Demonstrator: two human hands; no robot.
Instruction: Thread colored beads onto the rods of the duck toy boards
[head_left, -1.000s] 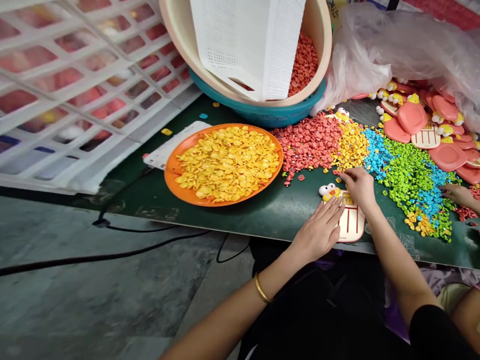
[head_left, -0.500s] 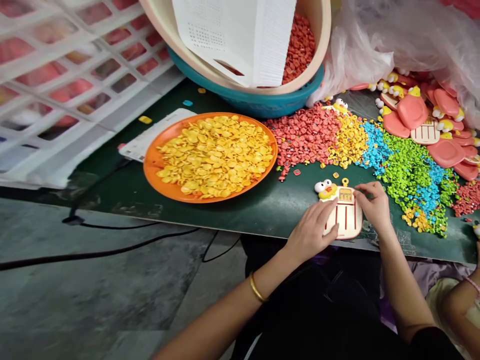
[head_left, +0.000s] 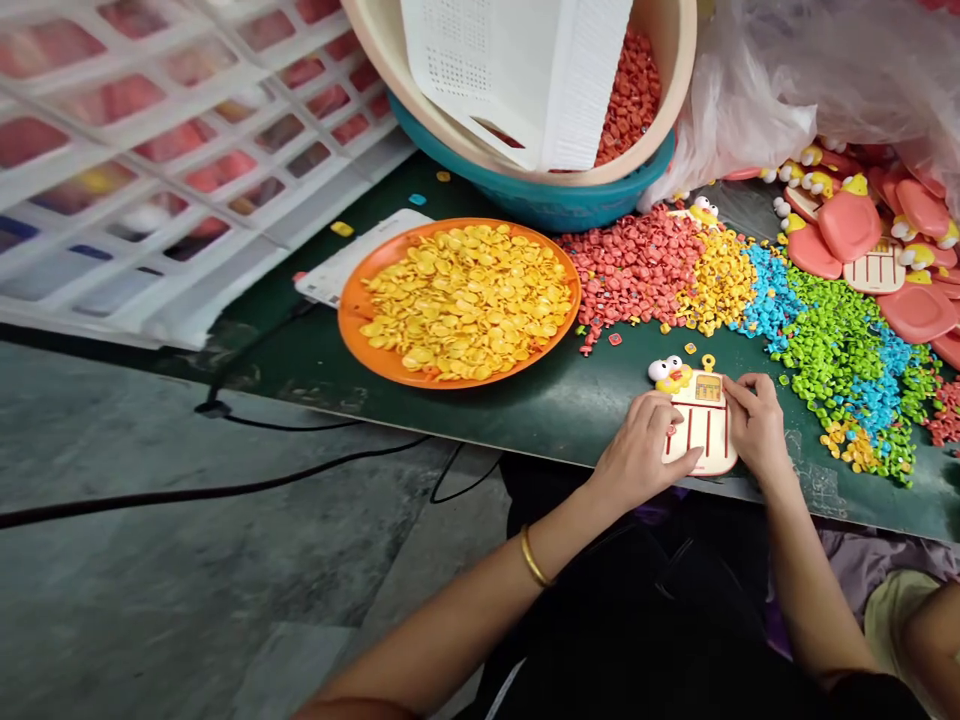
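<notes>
Hands both on the toy [head_left: 701, 425] now: our right hand [head_left: 757, 430] has come back from the bead piles [head_left: 750, 290] and pinches its top edge, our left hand [head_left: 645, 450] presses it flat at the table [head_left: 525, 410] edge.

**Plastic toy parts on a matt green tabletop**

A glossy cream plastic duck-headed toy panel [head_left: 701, 432] lies on a matt, scuffed dark green table surface [head_left: 525, 400]. A smooth orange plastic plate [head_left: 352, 320] holds shiny yellow plastic discs [head_left: 465, 300]. A crinkled clear plastic bag [head_left: 750, 100] sits nearby. A polished gold metal bangle [head_left: 534, 560] circles one wrist.
</notes>
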